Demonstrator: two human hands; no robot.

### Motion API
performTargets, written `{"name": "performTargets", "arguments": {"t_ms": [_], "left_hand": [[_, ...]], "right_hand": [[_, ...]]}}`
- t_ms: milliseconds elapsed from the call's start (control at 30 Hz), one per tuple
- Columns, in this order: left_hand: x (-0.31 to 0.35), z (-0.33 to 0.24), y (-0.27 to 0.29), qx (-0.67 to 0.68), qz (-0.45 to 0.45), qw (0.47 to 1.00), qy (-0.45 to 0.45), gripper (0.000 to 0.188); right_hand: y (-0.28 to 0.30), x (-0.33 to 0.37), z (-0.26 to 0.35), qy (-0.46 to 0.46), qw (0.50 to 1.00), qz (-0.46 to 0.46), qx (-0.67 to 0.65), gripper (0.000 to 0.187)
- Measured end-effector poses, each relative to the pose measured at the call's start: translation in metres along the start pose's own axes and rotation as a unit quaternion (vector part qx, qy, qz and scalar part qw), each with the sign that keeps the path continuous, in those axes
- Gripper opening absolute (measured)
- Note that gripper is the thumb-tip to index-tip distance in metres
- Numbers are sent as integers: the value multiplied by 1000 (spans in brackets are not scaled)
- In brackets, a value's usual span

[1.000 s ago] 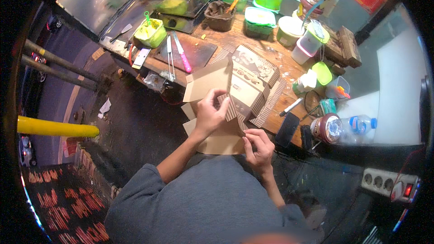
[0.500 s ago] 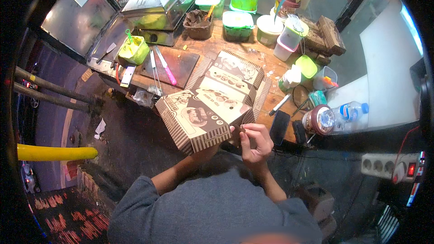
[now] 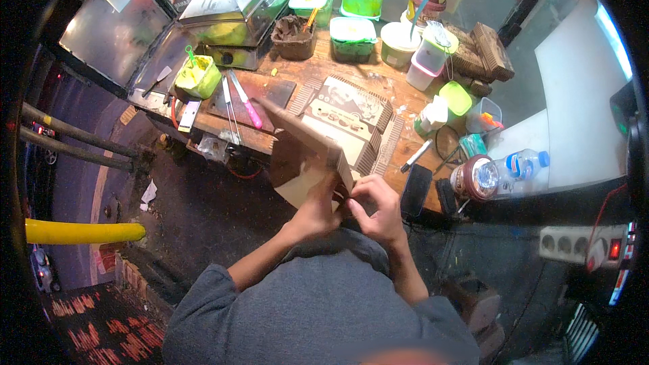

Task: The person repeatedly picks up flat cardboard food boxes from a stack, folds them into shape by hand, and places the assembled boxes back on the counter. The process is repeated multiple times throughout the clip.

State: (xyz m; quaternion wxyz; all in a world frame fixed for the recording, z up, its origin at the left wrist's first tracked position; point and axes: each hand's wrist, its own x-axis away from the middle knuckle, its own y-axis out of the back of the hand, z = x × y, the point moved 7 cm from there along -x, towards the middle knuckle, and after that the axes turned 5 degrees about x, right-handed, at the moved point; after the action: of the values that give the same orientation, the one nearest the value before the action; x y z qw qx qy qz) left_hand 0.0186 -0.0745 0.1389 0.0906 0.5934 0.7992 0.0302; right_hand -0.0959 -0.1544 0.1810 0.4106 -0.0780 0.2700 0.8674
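A partly folded brown cardboard food box [image 3: 296,159] is held tilted in front of my chest, its plain inner faces turned toward me. My left hand [image 3: 316,208] is closed on its near wall, with some fingers hidden by the card. At the box's right corner my right hand [image 3: 378,208] pinches the edge between thumb and curled fingers. Behind the box, more flat printed cardboard blanks [image 3: 338,109] with striped borders lie on the wooden table [image 3: 291,71].
On the left are a cutting board [image 3: 276,116], a pink-handled knife [image 3: 253,113] and a yellow-green tub [image 3: 197,78]. A black phone [image 3: 416,189], marker [image 3: 416,156] and water bottle [image 3: 529,163] lie right. Lidded tubs [image 3: 353,39] and a metal-lidded cooker [image 3: 233,0] stand behind.
The box has swung from showing its printed outside to showing its plain inside. My left hand, mostly hidden under it before, now shows on its near wall. My right hand stays at the corner.
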Motion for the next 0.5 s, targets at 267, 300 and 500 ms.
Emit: {"name": "performTargets", "arguments": {"t_ms": [267,300,500], "left_hand": [[-6,-7,-13,-94,83,992,23,36],[-7,-6,-12,-81,92,992,27,35],[-12,-9,-10,-100,104,989,-19,32]], "right_hand": [[2,-20,-5,-54,994,-76,59,37],[4,-20,-3,-48,992,-103,64,35],[12,-18,-11,-103,968,-221,63,23]]}}
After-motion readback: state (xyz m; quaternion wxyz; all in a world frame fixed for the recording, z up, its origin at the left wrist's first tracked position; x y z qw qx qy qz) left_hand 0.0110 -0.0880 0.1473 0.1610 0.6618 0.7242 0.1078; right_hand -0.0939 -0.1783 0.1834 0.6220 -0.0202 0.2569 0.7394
